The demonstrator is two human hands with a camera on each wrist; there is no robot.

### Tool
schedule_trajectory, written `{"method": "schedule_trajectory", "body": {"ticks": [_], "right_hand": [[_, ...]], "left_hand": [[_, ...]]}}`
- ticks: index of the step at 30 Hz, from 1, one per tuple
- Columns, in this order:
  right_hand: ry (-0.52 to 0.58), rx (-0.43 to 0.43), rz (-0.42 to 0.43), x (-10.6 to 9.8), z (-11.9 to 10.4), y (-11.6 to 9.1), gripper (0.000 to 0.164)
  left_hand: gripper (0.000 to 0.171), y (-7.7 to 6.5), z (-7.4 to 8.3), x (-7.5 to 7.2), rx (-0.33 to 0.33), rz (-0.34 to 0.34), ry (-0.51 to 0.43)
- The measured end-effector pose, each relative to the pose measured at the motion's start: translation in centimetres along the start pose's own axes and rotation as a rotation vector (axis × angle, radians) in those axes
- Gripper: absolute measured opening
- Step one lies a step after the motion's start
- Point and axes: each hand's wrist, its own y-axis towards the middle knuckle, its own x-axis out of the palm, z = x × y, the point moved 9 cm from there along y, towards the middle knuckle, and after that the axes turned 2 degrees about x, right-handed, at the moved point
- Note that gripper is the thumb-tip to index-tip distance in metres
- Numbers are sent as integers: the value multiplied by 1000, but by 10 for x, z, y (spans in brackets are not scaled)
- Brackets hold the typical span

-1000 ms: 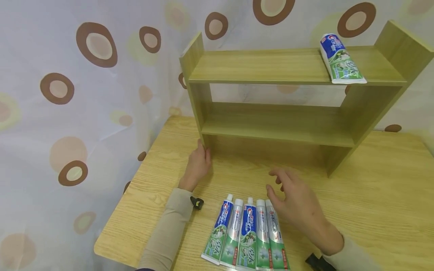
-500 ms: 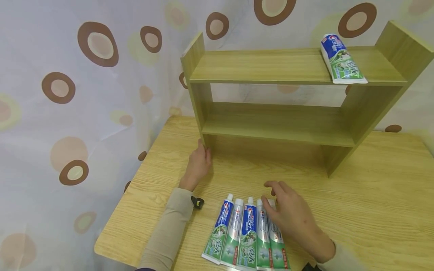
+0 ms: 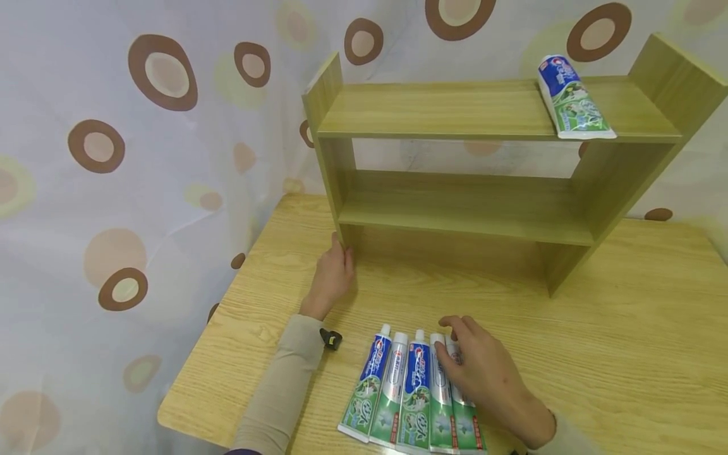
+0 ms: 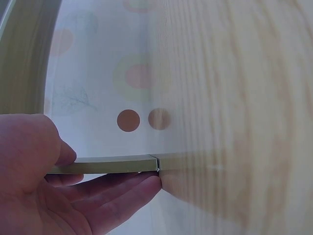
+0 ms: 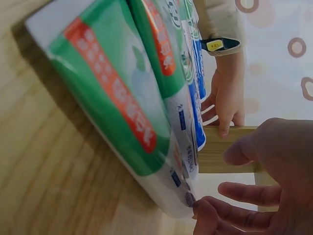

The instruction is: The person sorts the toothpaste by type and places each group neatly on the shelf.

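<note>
Moving down and to the left over the last second, the right hand point(image 3: 489, 370) is brought over the cap end of a row of five toothpaste tubes point(image 3: 416, 379) at the bottom centre of the head view — so the last two tubes point(image 3: 442, 407) at the row's right end are now nearest to it, though none is lifted. Its fingers are spread and loosely bent, with nothing pinched between them; whether the rightmost tube point(image 5: 112, 63) is touched by a fingertip cannot be told. No shift is seen in the left hand point(image 3: 331, 278), left of centre, by which the side panel point(image 4: 107, 165) of the wooden shelf point(image 3: 466, 202) is pinched low down, between thumb and fingers. A sixth tube point(image 3: 574, 98) is seen lying on the top board point(image 3: 443, 110) at upper right. Parts of the last two tubes are covered by the right hand — its lower fingers are hidden too in the head view — and the small print is blurred in the right wrist view.
</note>
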Motion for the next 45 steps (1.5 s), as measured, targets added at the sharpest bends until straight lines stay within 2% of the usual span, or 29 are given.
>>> {"method": "schedule_trajectory", "body": {"ticks": [8,17,22,27,37,40,45], "right_hand": [[-23,-18,21,1,0,-2,37],[-3,-9,1,4,5,-6,27],[15,0,-11,7,9,-8,29],[10,19,-47,11,13,-13,36],[21,97,-201,18,20,-20,58],[11,98,-232,19,19,-21,64],[-46,62,-234,18,17,-22,73]], "left_hand": [[35,3,1,0,-16,-13,9],[35,4,-2,1,-31,-25,18],[35,4,-2,1,-28,-26,28],[35,4,-1,1,-25,-30,29],[38,2,-2,1,-29,-31,36],[37,2,-2,1,-30,-27,39],[36,1,-3,2,-37,-36,35]]}}
